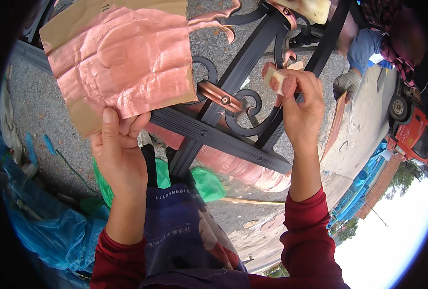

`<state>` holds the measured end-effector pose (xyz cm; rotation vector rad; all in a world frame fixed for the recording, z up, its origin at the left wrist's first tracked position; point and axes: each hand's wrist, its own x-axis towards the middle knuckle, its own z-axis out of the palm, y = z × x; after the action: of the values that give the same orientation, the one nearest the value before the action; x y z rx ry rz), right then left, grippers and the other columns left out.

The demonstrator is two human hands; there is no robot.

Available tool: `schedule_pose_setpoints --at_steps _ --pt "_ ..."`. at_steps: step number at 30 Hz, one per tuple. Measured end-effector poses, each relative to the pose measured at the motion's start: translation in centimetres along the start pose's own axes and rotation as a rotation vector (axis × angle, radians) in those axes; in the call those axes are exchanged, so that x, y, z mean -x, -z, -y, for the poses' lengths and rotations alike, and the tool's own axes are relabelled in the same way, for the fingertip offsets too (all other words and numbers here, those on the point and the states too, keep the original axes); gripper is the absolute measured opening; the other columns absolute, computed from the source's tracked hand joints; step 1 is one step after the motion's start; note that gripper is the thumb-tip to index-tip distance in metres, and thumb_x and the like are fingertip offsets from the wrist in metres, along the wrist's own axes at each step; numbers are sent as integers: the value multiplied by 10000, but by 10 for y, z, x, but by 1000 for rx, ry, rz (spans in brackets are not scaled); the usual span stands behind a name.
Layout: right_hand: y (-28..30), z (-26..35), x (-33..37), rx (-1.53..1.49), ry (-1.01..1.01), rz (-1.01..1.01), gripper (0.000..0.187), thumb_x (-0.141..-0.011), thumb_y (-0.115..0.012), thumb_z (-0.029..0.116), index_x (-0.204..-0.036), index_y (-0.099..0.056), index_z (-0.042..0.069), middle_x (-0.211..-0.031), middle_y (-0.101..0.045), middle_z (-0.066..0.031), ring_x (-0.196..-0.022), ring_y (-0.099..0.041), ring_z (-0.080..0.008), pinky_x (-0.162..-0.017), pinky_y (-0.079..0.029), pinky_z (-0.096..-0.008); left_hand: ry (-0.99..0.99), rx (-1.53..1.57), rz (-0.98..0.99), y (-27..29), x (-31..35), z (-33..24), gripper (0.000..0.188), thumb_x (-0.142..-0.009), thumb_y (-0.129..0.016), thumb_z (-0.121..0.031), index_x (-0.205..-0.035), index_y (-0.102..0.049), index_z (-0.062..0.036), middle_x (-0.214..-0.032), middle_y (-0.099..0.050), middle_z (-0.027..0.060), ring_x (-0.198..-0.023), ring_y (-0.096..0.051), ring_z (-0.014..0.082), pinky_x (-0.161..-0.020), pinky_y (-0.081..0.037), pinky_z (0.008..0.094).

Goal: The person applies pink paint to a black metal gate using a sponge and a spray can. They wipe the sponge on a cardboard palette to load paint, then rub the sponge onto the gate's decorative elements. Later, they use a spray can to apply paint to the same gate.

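My left hand (119, 151) grips the lower edge of a cardboard piece (127, 62), thumb on top; its face is smeared with copper-pink paint. In my right hand (305, 98) is a small sponge (279, 82), pale with pink-stained ends, pinched between thumb and fingers. It is held just over a black metal railing (238, 72) with scrolls and flat bars. A copper-coloured collar (220, 96) wraps one bar, left of the sponge. A copper-coloured scroll tip (289, 58) shows beside my right fingers. The cardboard hides part of the railing.
At the upper right another person's gloved hand (347, 84) is close to the railing. A pink plastic-like roll (242, 166) lies under the bars. Green plastic (206, 185) is by my legs, blue sheeting (55, 231) at left. A red vehicle (416, 135) stands at far right.
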<state>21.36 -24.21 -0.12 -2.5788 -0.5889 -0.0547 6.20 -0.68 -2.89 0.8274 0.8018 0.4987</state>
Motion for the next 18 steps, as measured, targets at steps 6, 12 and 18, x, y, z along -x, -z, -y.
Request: schedule_pose_setpoints --at_steps 6,12,18 --pt "31 -9 2 -134 -225 -104 163 -843 -670 -1 -1004 -657 23 -967 -621 -61 -921 -561 -183 -829 -442 -285 -13 -6 -8 0 -1 -2 207 -996 -520 -171 -1126 -568 -17 -1064 -673 83 -904 -700 193 -790 -604 348" --pt "23 -8 -6 119 43 131 136 -861 -639 35 -994 -662 52 -930 -629 -69 -895 -564 -232 -828 -439 -325 -9 -21 8 -1 -2 1 223 -998 -516 -172 -1145 -561 -11 -1074 -672 86 -902 -701 192 -792 -604 347" --pt "25 -21 -11 -38 -131 -14 163 -859 -657 39 -1022 -647 32 -951 -632 -56 -889 -586 -196 -817 -456 -291 -15 -15 40 3 -3 0 231 -998 -513 -165 -1166 -554 -12 -1080 -671 86 -911 -701 193 -807 -604 349"
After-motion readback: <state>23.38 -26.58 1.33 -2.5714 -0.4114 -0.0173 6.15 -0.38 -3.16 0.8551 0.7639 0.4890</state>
